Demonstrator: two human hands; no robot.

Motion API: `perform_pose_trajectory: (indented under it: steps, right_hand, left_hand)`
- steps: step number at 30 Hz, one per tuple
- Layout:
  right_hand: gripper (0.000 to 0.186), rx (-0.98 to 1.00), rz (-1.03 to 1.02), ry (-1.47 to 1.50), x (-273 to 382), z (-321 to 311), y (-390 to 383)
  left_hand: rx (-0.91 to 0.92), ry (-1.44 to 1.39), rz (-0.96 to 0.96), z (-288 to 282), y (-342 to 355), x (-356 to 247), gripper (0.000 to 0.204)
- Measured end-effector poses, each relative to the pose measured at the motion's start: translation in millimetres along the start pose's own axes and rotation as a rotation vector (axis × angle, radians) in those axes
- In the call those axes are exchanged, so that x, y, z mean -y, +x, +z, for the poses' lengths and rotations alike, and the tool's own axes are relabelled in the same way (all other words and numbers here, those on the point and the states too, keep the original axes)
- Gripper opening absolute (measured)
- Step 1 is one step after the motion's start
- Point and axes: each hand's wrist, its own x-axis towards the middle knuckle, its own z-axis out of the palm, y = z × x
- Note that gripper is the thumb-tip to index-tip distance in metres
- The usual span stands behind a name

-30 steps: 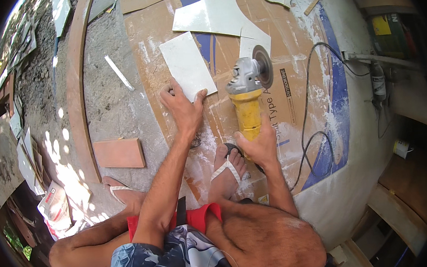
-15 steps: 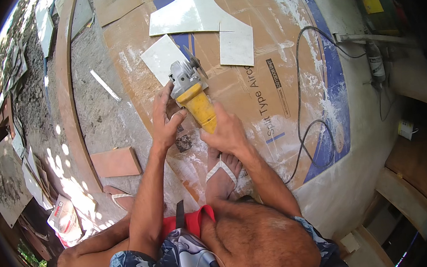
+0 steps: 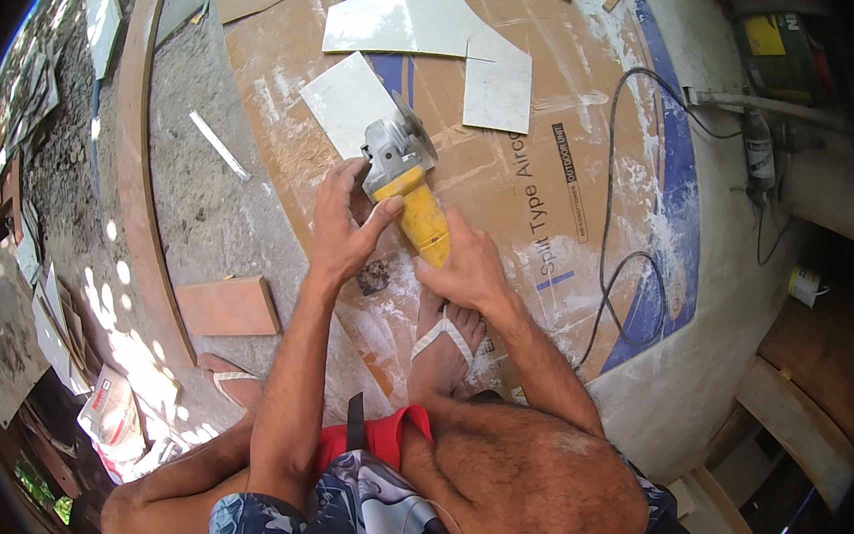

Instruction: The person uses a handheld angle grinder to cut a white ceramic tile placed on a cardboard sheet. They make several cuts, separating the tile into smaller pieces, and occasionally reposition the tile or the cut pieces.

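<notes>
A yellow angle grinder with a grey metal head [image 3: 415,215] is held over the cardboard sheet, its head pointing away from me. Its disc [image 3: 416,132] sits on the right side of the head. My right hand [image 3: 467,267] is wrapped round the rear of the yellow body. My left hand [image 3: 344,231] grips the left side by the head, thumb against the yellow casing. Just beyond the grinder lies a white four-sided tile piece [image 3: 342,101]. Farther off rests a larger white tile [image 3: 392,17] with a curved cut edge and a dark line across it.
White dust streaks the cardboard [image 3: 500,176]. A black cord [image 3: 598,213] loops over its right side. A reddish block [image 3: 228,308], a thin white strip [image 3: 220,145] and a long wooden board [image 3: 136,169] lie to the left. A dusty bucket [image 3: 111,417] stands lower left.
The grinder and both hands sit slightly farther right in the picture. My left thumb has come up onto the yellow casing. The view has shifted a little.
</notes>
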Motion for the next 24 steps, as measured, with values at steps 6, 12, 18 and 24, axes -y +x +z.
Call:
perform_pose_trajectory:
  steps: [6, 12, 18, 24]
  right_hand:
    - [0.065, 0.001, 0.013, 0.007, 0.8, 1.1, 0.8]
    - [0.066, -0.003, 0.008, 0.001, 2.8, 1.6, -0.3]
    - [0.065, -0.002, 0.021, 0.001, 2.3, 3.0, -2.1]
    - [0.062, -0.013, 0.009, -0.006, 0.4, 4.8, -4.3]
  left_hand:
    - [0.009, 0.0, -0.022, -1.4, 0.9, -2.9, 0.075]
    - [0.04, 0.015, -0.021, -2.7, 0.1, 3.5, 0.073]
    - [0.045, -0.01, -0.018, -3.3, -0.5, 2.9, 0.073]
    - [0.039, -0.043, -0.004, -2.2, 0.3, 2.2, 0.077]
